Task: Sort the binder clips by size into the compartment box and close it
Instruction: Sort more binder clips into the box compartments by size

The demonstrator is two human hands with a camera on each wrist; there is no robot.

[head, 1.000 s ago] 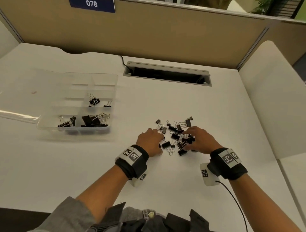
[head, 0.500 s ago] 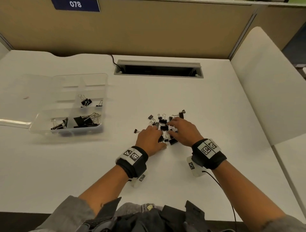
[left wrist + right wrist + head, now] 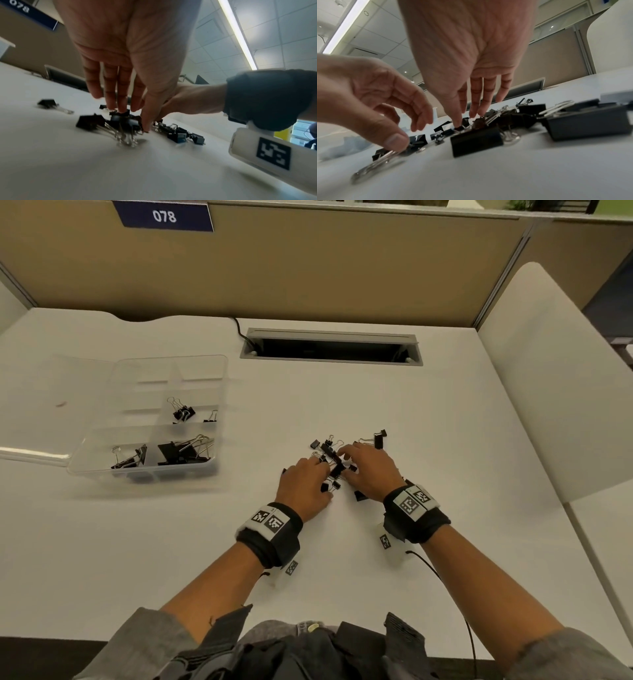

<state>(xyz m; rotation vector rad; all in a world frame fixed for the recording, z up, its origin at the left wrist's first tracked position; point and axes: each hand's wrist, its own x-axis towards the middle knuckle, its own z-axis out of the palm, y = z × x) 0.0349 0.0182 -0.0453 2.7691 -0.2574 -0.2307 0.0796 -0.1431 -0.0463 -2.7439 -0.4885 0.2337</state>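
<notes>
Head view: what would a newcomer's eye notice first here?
Both hands, left hand and right hand, reach down with their fingers into a pile of black binder clips at the middle of the white desk. At the left, the clear compartment box stands open and holds some clips.

White desk (image 3: 445,440) — open compartment box (image 3: 219,392), loose binder clips (image 3: 334,460).

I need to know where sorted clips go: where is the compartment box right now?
In the head view the compartment box sits open on the white desk, to the left of both hands and the loose clip pile, left of the cable slot.
</notes>
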